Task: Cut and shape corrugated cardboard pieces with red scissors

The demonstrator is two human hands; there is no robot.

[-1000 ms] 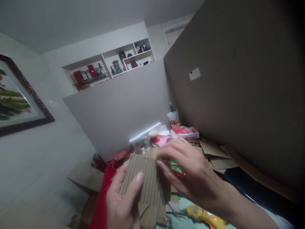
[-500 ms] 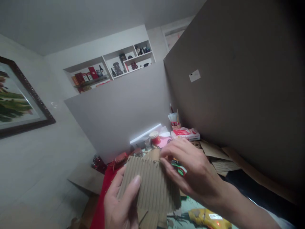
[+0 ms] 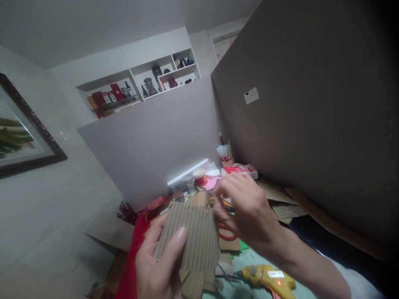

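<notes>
A ridged piece of corrugated cardboard (image 3: 193,238) is held up over the table in my left hand (image 3: 158,265), thumb across its front and fingers behind. My right hand (image 3: 246,211) is at the piece's upper right edge with fingers bent and pinched together; what it pinches is hidden behind the fingers. More cardboard flaps (image 3: 195,284) hang below the ridged piece.
A yellow glue gun (image 3: 269,280) lies on the green mat at the lower right. Red-handled scissors (image 3: 226,234), a red cup (image 3: 199,177), a pen holder (image 3: 226,155) and cardboard scraps (image 3: 280,203) crowd the table. Large brown board (image 3: 311,124) stands on the right.
My right hand has lifted slightly and drawn its fingers into a pinch at the cardboard's top right corner. The view has shifted a little, showing the scissors and more of the glue gun.
</notes>
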